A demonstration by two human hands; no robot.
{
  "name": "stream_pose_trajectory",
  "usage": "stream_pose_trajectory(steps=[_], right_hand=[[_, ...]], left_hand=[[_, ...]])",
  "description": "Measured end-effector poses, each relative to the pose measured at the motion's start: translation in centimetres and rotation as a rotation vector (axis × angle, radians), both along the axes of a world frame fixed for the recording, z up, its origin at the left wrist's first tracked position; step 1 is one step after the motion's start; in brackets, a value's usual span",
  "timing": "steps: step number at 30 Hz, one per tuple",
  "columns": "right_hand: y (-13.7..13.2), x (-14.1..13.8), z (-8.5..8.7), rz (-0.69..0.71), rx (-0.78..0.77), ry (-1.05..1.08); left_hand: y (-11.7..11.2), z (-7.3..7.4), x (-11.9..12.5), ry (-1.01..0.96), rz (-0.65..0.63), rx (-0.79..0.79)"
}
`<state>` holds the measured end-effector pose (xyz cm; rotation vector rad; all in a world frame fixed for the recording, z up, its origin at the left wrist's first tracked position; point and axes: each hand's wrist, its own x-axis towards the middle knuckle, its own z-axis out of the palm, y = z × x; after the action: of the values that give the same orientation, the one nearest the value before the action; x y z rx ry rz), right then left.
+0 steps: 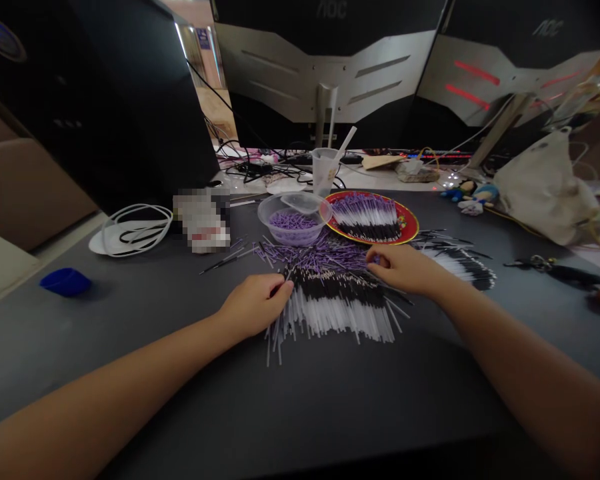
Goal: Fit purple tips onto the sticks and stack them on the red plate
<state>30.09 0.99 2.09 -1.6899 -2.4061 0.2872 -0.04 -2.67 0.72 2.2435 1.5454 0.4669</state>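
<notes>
A big heap of thin pen refills, clear tubes with black ink and purple tips, lies on the dark grey desk. My left hand rests at the heap's left edge with fingers curled and pinched on a refill. My right hand lies on the heap's right side, fingers bent and pressed together on refills near the purple tips. A clear plastic bowl of purple caps stands just behind the heap. A red plate beside the bowl carries a neat row of refills.
A second pile of refills lies right of my right hand. A blue cap, a white face mask, a clear cup, a white bag, cables and two monitors ring the desk.
</notes>
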Motion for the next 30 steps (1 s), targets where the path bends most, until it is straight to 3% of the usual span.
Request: stream_pose_trajectory(steps=[5,13,20,30], right_hand=[[0.4,-0.2,-0.9,-0.064,0.006,-0.009],[0.6,-1.4,-1.3,0.074,0.212,0.028],[1.4,-1.6,-2.5,0.128,0.199,0.012],[0.7,-1.3,-2.0,0.183,0.167,0.095]], left_hand=[[-0.1,-0.4,0.1,-0.048,-0.045,0.002],[-0.2,-0.5,0.1,-0.076,-0.118,-0.041],[0.1,-0.6,0.3,-0.107,-0.101,-0.049],[-0.3,-0.6,0.1,-0.151,-0.117,0.007]])
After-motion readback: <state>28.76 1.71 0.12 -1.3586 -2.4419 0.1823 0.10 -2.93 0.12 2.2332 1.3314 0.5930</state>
